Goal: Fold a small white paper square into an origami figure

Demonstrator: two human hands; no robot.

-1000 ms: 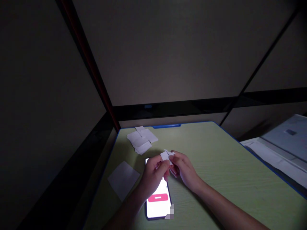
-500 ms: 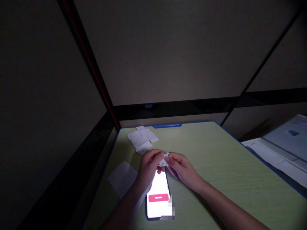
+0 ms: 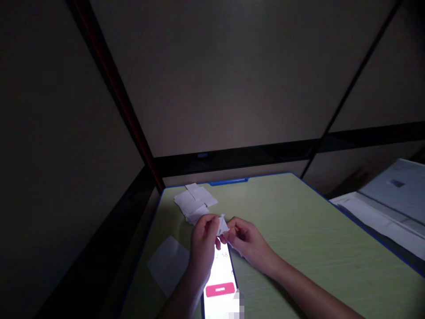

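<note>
A small folded piece of white paper [image 3: 222,225] is held up between my two hands, above the top end of a lit phone [image 3: 219,270]. My left hand [image 3: 204,239] pinches its left side between thumb and fingers. At its lower right corner, the fingertips of my right hand [image 3: 245,241] are closed on the paper's edge. The phone lies face up, showing a white screen with a red button and digits partly covered by my left hand. Just beyond my left hand is a pile of white paper squares [image 3: 191,201].
A single paper sheet [image 3: 170,261] lies left of my left forearm. The light green table [image 3: 299,226] has a blue rim and a blue handle [image 3: 229,181] at its far edge. Cabinet panels [image 3: 232,79] rise behind it. A pale box-like object [image 3: 395,190] stands at the right.
My right fingers have moved from the paper's upper right to its lower right corner, so more of the paper shows. The view has shifted slightly, moving the table lower in the picture.
</note>
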